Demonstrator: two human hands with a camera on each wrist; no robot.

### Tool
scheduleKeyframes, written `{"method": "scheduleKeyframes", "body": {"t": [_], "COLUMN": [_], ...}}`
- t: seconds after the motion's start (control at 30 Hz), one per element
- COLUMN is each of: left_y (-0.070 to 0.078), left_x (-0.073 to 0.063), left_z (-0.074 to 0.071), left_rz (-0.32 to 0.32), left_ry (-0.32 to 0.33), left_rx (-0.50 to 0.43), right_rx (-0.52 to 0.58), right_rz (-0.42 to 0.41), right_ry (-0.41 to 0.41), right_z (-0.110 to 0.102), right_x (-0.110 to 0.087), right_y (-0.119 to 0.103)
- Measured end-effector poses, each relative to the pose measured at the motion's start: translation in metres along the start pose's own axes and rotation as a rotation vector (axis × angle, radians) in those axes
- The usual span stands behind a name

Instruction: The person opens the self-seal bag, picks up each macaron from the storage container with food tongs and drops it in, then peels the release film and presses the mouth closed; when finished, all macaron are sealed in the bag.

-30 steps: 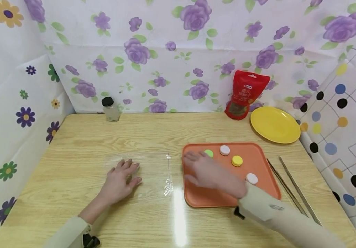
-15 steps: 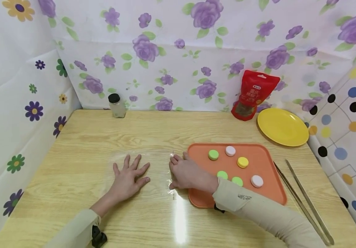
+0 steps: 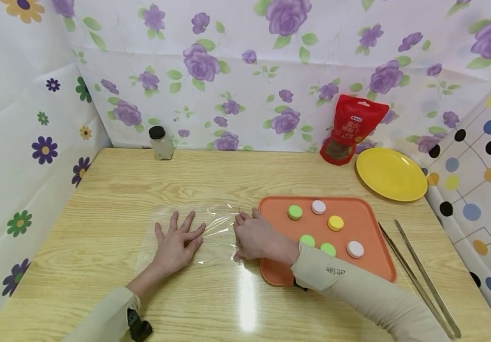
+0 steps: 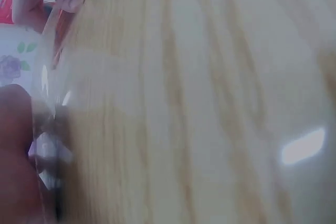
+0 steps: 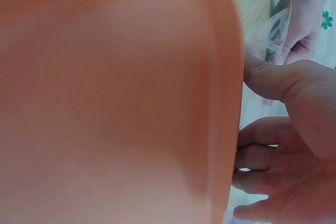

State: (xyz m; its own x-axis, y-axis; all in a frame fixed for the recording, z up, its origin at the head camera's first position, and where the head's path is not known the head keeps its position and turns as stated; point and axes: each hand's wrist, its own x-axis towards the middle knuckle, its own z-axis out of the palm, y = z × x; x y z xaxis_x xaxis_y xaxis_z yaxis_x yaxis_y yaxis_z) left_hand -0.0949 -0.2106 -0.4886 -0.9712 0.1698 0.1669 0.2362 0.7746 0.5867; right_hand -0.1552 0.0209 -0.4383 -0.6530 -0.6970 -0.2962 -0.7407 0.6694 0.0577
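Clear, thin plastic sheet point(image 3: 217, 237) is flat on the light wood-grain table point(image 3: 121, 190), running from under the left palm across to the right fingertips. Shiny creases pull straight between the two hands.

Left hand point(image 3: 173, 249): fingers spread wide, relaxed, pressing down on the sheet, no grasp. Right hand point(image 3: 256, 237): fingers curled, pinching the sheet's right edge; exact thumb contact hidden in the head view. Left wrist view has the sheet stretched over toward the right thumb.

Orange rectangular plastic tray point(image 3: 361, 223) sits just right of the right fingers, right forearm crossing over it. On it, all right of those fingertips: three round green macarons point(image 3: 295, 212), one round yellow macaron point(image 3: 335, 223), two round pale-pink macarons point(image 3: 318, 206). Two of the greens are close against the right sleeve.

Farther right of the right fingers, past the tray: long slim silver metal tongs point(image 3: 427, 278), arms apart. Beyond the right fingers, far right: round yellow plate point(image 3: 392, 173), next to an upright red pouch point(image 3: 352, 126). Beyond the left fingertips, at the table's back edge: small clear jar, black lid point(image 3: 157, 132).
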Motion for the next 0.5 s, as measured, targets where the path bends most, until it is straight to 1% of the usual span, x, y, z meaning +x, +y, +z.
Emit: {"method": "scheduleKeyframes", "body": {"t": [0.2,0.4,0.5], "left_y": [-0.0021,-0.0039,-0.003], "left_x": [-0.0018,-0.004,-0.0055], "left_z": [-0.0012,-0.0062,-0.0081], "left_rz": [0.045,0.015,0.021], "left_ry": [0.103,0.206,0.248], "left_rx": [-0.181,-0.391,-0.499], "right_rx": [-0.001,0.0,-0.009], "right_rz": [-0.003,-0.002,-0.009], "right_ry": [-0.013,-0.032,-0.018], "right_z": [-0.004,-0.005,-0.0041], "right_x": [-0.0012,-0.0012,-0.0017], "right_y": [0.0004,0.0008,0.0011]}}
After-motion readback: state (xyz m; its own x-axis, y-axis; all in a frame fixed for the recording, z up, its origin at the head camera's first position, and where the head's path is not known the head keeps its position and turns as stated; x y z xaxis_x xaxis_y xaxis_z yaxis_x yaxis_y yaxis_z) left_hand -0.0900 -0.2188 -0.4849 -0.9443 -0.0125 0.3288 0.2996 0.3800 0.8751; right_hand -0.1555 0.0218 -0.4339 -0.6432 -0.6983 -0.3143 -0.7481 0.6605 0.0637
